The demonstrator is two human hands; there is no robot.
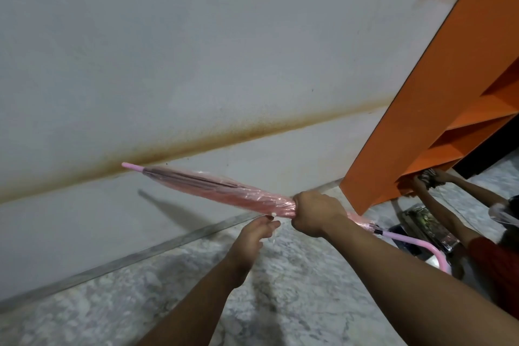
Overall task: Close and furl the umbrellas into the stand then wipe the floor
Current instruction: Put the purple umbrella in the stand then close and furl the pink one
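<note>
Umbrella [213, 187], pink, furled, held level before the stained wall [196, 50], tip pointing left; left hand [257, 230] just beneath, pinching the white strap end; right hand [316, 212] clenched round the canopy's lower end; curved handle beyond, by the orange shelf [421, 121].

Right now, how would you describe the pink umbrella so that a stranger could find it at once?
Start at the pale wall with the brown stain line. In front of it, above the grey marble floor, the furled translucent pink umbrella lies almost level, gripped by the right hand. Its pink tip and curved pink handle are unlike anything nearby.
</note>
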